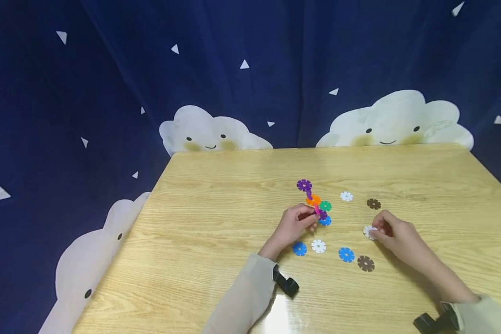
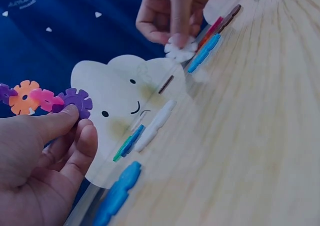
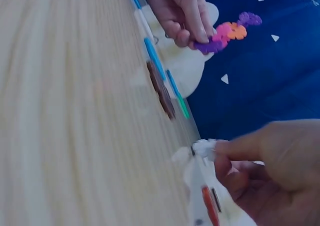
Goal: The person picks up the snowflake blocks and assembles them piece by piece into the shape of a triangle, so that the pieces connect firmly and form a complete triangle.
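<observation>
In the head view my left hand (image 1: 291, 226) pinches the near end of a chain of slotted plastic discs. The left wrist view shows this chain's purple disc (image 2: 75, 103) between thumb and fingers, then a pink disc (image 2: 46, 99), an orange disc (image 2: 24, 97) and another purple one. The chain is held up above the table. My right hand (image 1: 402, 235) pinches a white slotted disc (image 1: 367, 232) by its edge, with thumb and fingertips covering part of it. This white disc (image 3: 203, 148) is apart from the chain.
Loose discs lie flat on the wooden table (image 1: 200, 222): blue (image 1: 299, 249), white (image 1: 318, 246), blue (image 1: 346, 254) and brown (image 1: 365, 263) nearer me; green (image 1: 325, 206), white (image 1: 346, 196) and brown (image 1: 373, 204) farther back. An orange-red disc (image 3: 210, 206) lies by my right hand.
</observation>
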A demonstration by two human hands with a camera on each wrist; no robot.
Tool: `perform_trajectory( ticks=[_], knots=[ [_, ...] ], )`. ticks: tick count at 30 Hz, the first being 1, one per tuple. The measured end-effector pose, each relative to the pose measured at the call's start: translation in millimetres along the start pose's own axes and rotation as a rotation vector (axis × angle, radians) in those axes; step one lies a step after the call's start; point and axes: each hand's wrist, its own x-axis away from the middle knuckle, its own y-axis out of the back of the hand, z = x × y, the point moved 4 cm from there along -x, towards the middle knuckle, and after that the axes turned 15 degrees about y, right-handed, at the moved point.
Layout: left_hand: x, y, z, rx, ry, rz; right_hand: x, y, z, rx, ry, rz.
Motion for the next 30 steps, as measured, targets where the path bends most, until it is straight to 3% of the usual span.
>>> perform_trajectory(
  ticks=[3, 9, 14, 21, 30],
  knots=[
    [0.3, -0.5, 0.8, 0.001, -0.01, 0.008, -4.1, -3.5, 1.6, -0.074, -0.09, -0.047],
    [-0.2, -2.0, 2.8, -0.012, -0.029, 0.026, -11.1, -14.1, 6.4, -0.342, -0.337, -0.083],
    [0.4, -2.5, 2.7, -0.052, -0.056, 0.027, -18.2, -25.1, 12.1, -0.512, -0.444, -0.107],
    [3.0, -3.2, -0.4, -0.107, -0.064, 0.001, -26.8, -35.3, 20.0, -0.625, -0.486, -0.157],
    [3.9, -2.1, -3.2, -0.202, -0.098, -0.045, -33.2, -43.9, 23.1, -0.72, -0.462, -0.205]
  ],
)
